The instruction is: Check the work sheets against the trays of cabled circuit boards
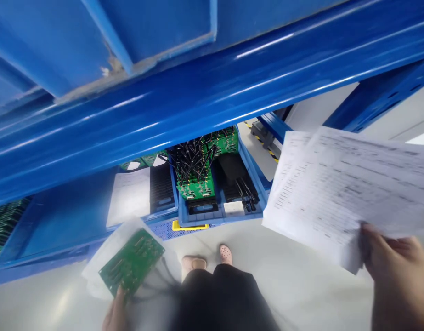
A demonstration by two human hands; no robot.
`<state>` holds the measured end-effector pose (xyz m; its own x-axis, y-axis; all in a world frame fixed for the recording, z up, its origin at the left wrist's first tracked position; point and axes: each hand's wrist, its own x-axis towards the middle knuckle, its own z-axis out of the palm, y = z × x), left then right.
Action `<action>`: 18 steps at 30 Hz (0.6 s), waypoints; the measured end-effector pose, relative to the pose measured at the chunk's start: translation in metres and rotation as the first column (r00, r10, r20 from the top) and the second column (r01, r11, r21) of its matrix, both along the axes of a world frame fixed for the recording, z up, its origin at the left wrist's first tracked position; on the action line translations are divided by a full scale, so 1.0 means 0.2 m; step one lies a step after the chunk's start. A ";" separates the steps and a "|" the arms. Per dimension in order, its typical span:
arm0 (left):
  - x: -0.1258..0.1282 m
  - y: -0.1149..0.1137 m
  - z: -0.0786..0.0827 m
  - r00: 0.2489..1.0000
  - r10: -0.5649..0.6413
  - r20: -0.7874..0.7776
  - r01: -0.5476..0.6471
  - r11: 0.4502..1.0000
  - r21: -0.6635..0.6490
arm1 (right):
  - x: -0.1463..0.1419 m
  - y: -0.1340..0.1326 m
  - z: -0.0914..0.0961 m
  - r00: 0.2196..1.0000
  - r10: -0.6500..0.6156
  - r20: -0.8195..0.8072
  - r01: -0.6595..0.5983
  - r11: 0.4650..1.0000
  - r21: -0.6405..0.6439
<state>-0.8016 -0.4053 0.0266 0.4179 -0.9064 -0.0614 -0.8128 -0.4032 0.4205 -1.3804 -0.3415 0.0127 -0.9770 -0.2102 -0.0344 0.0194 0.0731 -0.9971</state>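
My left hand (115,311) at the bottom edge grips a green circuit board (132,263) lying on a white sheet or bag, with dark wires trailing from it. My right hand (392,266) at the lower right pinches a stack of printed paper sheets (339,184), held up and tilted. Below me are my dark trousers and pale shoes (206,259) on the light floor.
A thick blue shelf beam (198,92) crosses the upper view close overhead. Under it, blue crates (218,216) hold green boards with black wires (194,170) and black trays. Another blue crate (60,220) sits left, with a white sheet (129,195) beside it.
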 end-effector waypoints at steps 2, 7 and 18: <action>0.02 -0.02 -0.01 1.000 -0.013 -0.021 0.014 0.999 0.029 | 0.02 0.06 -0.03 0.993 -0.008 0.116 0.018 0.996 -0.084; 0.01 -0.03 0.00 0.986 0.043 -0.158 -0.050 0.998 -0.040 | 0.06 0.10 -0.08 0.963 0.216 0.162 -0.204 0.975 -0.092; -0.58 -0.16 0.26 0.787 0.038 -0.615 -0.078 0.996 -0.039 | 0.85 -0.23 0.00 0.473 0.700 0.535 -0.674 0.678 -0.293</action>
<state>-0.9168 -0.4364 0.0795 0.3623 -0.8920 -0.2703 -0.3512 -0.3992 0.8469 -1.2113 -0.3867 0.0136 -0.3007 -0.8194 -0.4880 0.5263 0.2841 -0.8014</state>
